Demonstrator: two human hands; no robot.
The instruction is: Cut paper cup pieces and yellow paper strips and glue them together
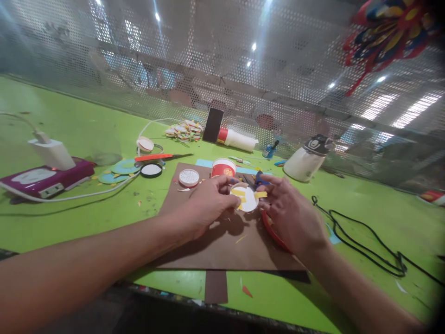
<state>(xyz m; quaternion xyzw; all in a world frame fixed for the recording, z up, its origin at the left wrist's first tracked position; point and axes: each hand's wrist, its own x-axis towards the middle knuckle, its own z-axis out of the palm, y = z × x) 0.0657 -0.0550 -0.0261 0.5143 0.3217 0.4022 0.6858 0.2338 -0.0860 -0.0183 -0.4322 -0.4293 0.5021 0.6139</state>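
Note:
My left hand [212, 204] pinches a small round white disc [249, 202] with yellow paper strips on it, its thumb and fingers closed on the left edge. One yellow strip [261, 194] sticks out past the disc's right side. Close to that strip is my right hand [294, 211], its fingers apart and nothing plainly gripped between them. A curved red handle [273, 232] shows under the right hand; the hand hides the rest of it. Just behind the disc stands a red and white paper cup [223, 168]. A second round white piece [188, 177] lies to the left on the brown board [194, 248].
On the left are a purple power strip [52, 178] with a white charger [52, 153], and an orange utility knife [153, 157]. A phone [213, 125] leans near stacked cups [239, 140] at the back. To the right are a white bottle [306, 160] and black cord [365, 246].

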